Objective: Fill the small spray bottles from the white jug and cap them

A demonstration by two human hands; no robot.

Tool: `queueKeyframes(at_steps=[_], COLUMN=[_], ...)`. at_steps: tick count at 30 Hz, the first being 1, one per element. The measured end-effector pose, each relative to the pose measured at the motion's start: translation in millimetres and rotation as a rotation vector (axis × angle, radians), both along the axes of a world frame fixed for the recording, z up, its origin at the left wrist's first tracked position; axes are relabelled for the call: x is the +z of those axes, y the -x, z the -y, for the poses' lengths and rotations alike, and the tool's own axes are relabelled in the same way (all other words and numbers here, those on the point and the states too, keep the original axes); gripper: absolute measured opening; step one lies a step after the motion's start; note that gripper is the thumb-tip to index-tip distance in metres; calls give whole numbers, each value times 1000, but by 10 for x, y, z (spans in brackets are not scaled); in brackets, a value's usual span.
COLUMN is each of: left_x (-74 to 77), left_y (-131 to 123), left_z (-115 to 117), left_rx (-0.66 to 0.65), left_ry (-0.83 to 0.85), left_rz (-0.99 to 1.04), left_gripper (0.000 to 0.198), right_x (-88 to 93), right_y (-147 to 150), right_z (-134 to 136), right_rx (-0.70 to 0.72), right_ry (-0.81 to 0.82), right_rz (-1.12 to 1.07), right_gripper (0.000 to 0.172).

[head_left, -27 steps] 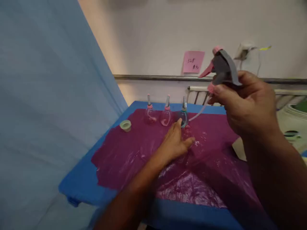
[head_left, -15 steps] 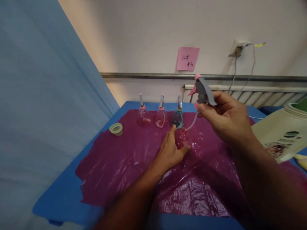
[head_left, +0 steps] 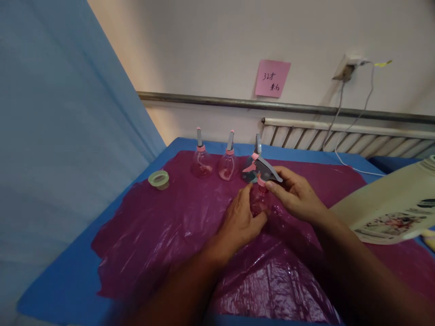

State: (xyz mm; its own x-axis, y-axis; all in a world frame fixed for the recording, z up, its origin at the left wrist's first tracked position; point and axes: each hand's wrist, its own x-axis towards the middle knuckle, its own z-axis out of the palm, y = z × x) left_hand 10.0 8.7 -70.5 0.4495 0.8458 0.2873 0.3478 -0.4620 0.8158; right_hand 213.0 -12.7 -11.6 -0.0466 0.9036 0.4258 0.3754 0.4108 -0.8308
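My left hand [head_left: 243, 217] is closed round a small clear spray bottle [head_left: 259, 204] standing on the purple plastic sheet [head_left: 163, 235]. Between thumb and fingers, my right hand [head_left: 299, 192] grips a grey and pink spray head [head_left: 265, 170]. The head's pink collar sits at the bottle's neck, and its tube no longer shows outside the bottle. Whether the collar is threaded on, I cannot tell. Behind the head, a teal spray bottle [head_left: 249, 175] is partly hidden. To its left stand two pink-collared spray bottles, one nearer [head_left: 227, 167] and one farther left [head_left: 202, 164], each with a little pinkish content.
A small greenish round tub [head_left: 159, 180] sits at the sheet's left. On the right a large cream container [head_left: 390, 208] leans over the sheet. Blue cloth [head_left: 68, 136] hangs at left. A radiator [head_left: 306, 131], a rail and cables run along the wall.
My right hand has lowered the spray head onto the bottle's neck, and the tube has gone inside. My left hand has closed in round the bottle. The cream container has tilted further over.
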Motion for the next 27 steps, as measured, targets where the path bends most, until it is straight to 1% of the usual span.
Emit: queueKeyframes(at_steps=[4, 8, 14, 17, 21, 27], left_x=[2, 19, 70, 57, 9, -12], left_y=[-4, -8, -4, -8, -7, 0], left_z=[9, 11, 17, 15, -1, -22], left_rx=[7, 22, 6, 14, -7, -26], left_ry=[27, 54, 55, 63, 29, 20], left_rz=[-12, -42, -35, -32, -8, 44], left_gripper=[78, 80, 84, 86, 88, 98], right_x=[-48, -75, -99, -67, 6, 94], right_y=[-37, -119, -234, -236, -197, -144], right_z=[16, 2, -18, -7, 22, 59], right_rx=[40, 56, 101, 117, 120, 96], right_ry=[0, 4, 21, 32, 39, -16], right_rz=[70, 84, 102, 122, 135, 242], right_gripper=[32, 35, 36, 36, 31, 30])
